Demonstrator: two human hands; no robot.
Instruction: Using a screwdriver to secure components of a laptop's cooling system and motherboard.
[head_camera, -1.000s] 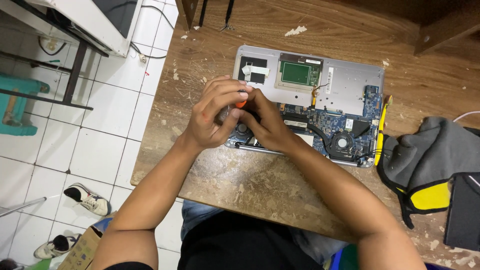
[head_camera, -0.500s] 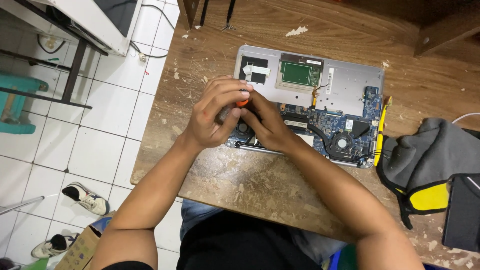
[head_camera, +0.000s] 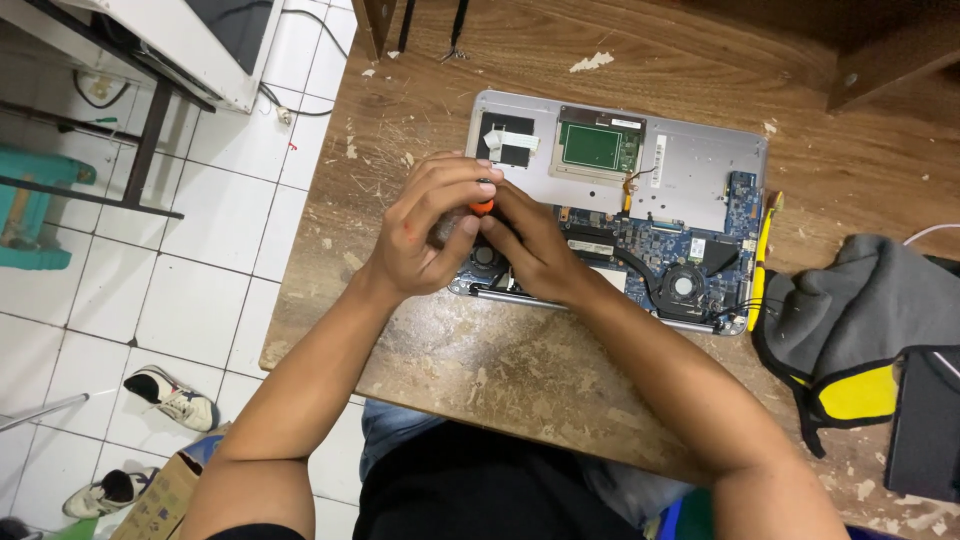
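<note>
Orange is the colour of the small tool handle (head_camera: 482, 207) that shows between the two hands near the middle of the frame, in the only view, from the head camera. The left hand (head_camera: 425, 235) is closed around this tool, fingers curled over it, so only a short orange part is visible; the tip is hidden and I cannot tell what kind of tool it is. The right hand (head_camera: 530, 250) lies just beside and touches the left one, fingers bent toward the tool; whether it grips the tool or only steadies it I cannot tell.

Both hands are over the left part of an opened laptop (head_camera: 690, 165), silver, lying with its inner side up in the upper middle of the frame. Its blue circuit board (head_camera: 650, 245) and a round fan (head_camera: 685, 285) are seen at the right; the left fan is mostly covered by the hands. A yellow thin tool (head_camera: 762, 255) lies along the right edge of the laptop.

At the right a grey and yellow cloth bag (head_camera: 850, 320) rests on the table, and a dark flat thing beside it is cut off by the frame edge.

The wooden table (head_camera: 480, 360) is worn, stained, with small crumbs. Left of it is a white tiled floor (head_camera: 150, 290) with a shoe (head_camera: 175, 395) at the lower left, and a white appliance (head_camera: 200, 40) is cut off at the upper left.
</note>
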